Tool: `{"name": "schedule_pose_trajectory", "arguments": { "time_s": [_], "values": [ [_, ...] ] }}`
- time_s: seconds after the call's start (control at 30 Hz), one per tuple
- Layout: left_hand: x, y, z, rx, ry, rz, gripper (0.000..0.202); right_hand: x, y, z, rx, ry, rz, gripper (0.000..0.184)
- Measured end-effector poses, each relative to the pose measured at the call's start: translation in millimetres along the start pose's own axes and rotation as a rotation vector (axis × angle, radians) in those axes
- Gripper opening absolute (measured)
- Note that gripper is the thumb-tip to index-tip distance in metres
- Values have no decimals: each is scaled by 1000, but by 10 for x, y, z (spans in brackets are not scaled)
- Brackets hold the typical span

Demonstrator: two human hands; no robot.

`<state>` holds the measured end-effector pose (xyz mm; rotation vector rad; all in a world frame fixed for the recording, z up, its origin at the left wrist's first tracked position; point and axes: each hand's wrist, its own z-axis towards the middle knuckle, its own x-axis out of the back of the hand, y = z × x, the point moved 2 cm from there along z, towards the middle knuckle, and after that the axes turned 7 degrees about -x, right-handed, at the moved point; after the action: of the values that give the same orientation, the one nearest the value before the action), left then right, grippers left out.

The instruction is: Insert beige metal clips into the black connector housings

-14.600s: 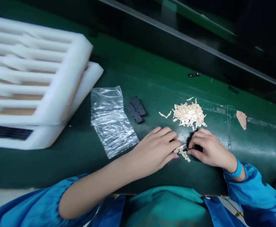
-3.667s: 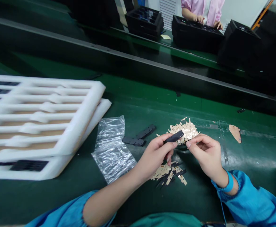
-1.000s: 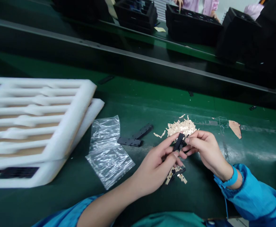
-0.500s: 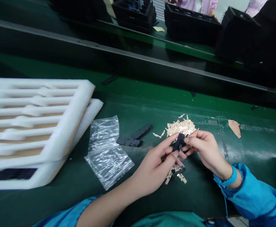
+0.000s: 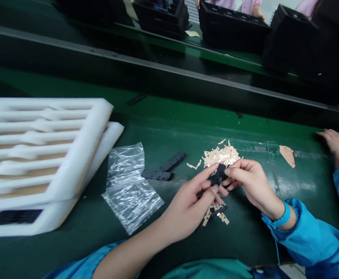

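Note:
Between thumb and fingers, my left hand point(image 5: 191, 203) grips a small black plastic part point(image 5: 218, 175), held tilted above the table. The fingertips of my right hand point(image 5: 249, 180) are pinched at the part's right edge; whether a smaller piece sits between them is hidden. Just behind the hands lies a heap of small brass-coloured metal pieces point(image 5: 223, 155). Below my left fingers are a few larger brass-coloured strips point(image 5: 224, 218) with a black part point(image 5: 220, 211) among them. Left of my hands, flat black plastic strips point(image 5: 158, 175) lie crossed beside a clear plastic bag point(image 5: 133, 197).
White foam trays point(image 5: 95, 116) are stacked at the left. A torn brown scrap point(image 5: 287, 155) lies on the green table point(image 5: 303, 217). At the right edge is another person's hand point(image 5: 336, 143). Black bins point(image 5: 233, 29) stand beyond the long dark ledge point(image 5: 158, 69).
Another person's hand and blue sleeve have come into view at the right, where a small black piece lay. My own hands stay almost still around the black part.

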<state>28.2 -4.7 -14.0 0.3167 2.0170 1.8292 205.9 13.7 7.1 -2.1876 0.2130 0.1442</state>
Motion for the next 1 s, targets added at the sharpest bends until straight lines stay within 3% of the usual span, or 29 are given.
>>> {"name": "schedule_pose_trajectory", "arguments": {
  "time_s": [1.0],
  "values": [
    [-5,39,-20,15,10,-10,57,-16,23,2,85,-10,-63,24]
  ]
}}
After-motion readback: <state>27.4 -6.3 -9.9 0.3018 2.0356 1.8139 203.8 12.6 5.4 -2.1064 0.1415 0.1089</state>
